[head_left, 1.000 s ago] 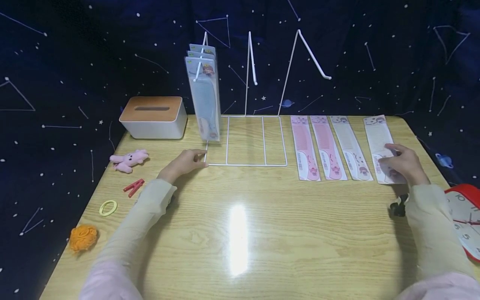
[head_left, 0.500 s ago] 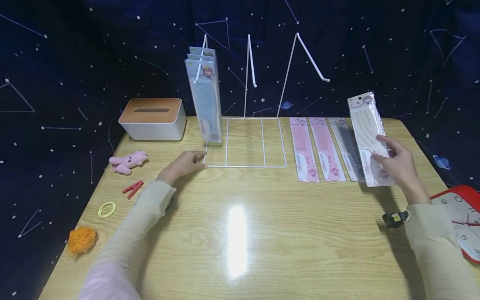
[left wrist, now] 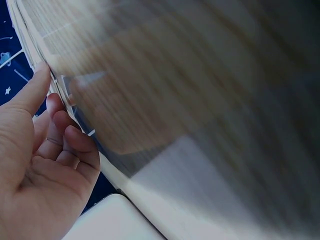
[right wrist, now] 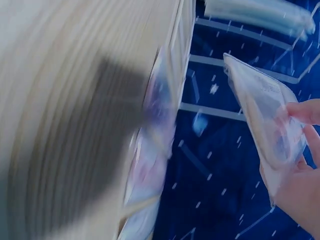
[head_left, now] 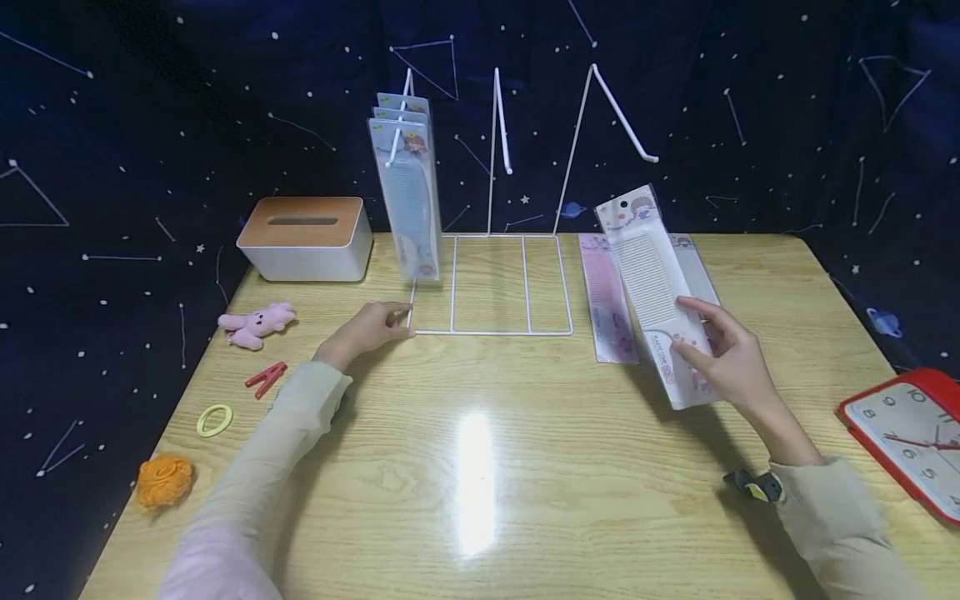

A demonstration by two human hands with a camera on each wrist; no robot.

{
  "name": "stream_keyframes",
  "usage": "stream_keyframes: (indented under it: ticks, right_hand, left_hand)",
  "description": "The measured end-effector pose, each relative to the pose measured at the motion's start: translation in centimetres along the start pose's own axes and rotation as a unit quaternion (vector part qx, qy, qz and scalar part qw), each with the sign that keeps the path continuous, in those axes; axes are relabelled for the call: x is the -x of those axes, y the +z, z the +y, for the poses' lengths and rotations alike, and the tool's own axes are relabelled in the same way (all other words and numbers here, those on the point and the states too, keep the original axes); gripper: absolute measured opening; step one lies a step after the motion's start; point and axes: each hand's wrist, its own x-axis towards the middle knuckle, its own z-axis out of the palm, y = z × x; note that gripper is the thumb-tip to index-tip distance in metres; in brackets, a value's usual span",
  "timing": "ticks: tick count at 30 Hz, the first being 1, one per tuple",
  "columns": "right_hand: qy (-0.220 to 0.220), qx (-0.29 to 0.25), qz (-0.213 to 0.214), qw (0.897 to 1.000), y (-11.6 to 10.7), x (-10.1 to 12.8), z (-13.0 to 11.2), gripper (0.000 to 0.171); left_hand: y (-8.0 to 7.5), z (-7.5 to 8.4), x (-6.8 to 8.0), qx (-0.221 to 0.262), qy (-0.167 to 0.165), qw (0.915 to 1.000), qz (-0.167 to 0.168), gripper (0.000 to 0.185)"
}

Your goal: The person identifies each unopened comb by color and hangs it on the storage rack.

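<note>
My right hand [head_left: 731, 362] pinches a packaged white comb [head_left: 645, 271] by its lower right edge, raised and tilted above the table. In the right wrist view, fingers and thumb hold the clear package [right wrist: 265, 125]. Below it lies a packaged pink comb [head_left: 606, 304]; another white package [head_left: 696, 265] shows only partly, and the held comb hides what lies between. My left hand [head_left: 363, 329] pinches the front left corner of a white wire display rack [head_left: 495, 333]. Several packaged blue combs [head_left: 408, 217] hang from the rack's left hook.
The rack's middle hook [head_left: 503, 125] and right hook [head_left: 624, 112] hold nothing. A tissue box [head_left: 303, 250], pink plush toy [head_left: 257, 323], red clip [head_left: 266, 379], yellow ring [head_left: 215, 421] and orange pompom [head_left: 163, 481] are at left. A red clock [head_left: 903, 442] is at right.
My right hand has lifted the rightmost packaged white comb off the table and carried it left, over the other packages. My left hand has stayed at the rack's corner.
</note>
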Motion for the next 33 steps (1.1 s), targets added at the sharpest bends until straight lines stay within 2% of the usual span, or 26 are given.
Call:
stream_keyframes:
  ticks: [3,7,15,23,27,33]
  right_hand:
    - [-0.031,-0.046,-0.018,0.998,1.5,0.3,-1.3,0.060]
    - [-0.057,-0.072,-0.043,0.995,3.3,0.3,-3.2,0.060]
    - [-0.098,-0.091,-0.065,0.989,6.2,-0.8,-6.4,0.063]
    - [-0.094,-0.092,-0.057,0.990,7.7,-2.0,-6.6,0.058]
    - [-0.091,-0.111,-0.053,0.988,8.0,-2.3,-6.5,0.057]
    - [-0.076,-0.104,-0.052,0.990,8.7,-2.8,-6.4,0.053]
  left_hand:
    - [0.1,-0.1,-0.1,-0.004,0.002,1.0000,0.001,0.059]
    - [0.1,-0.3,-0.1,0.001,0.001,1.0000,-0.001,0.059]
    - [0.0,-0.5,0.1,0.018,0.031,0.9993,0.005,0.062]
    - [0.4,-0.4,-0.2,-0.003,0.020,0.9998,0.001,0.058]
    - [0.2,-0.2,-0.1,-0.003,0.023,0.9997,0.007,0.059]
    - [-0.1,0.0,-0.1,-0.002,0.014,0.9999,0.003,0.059]
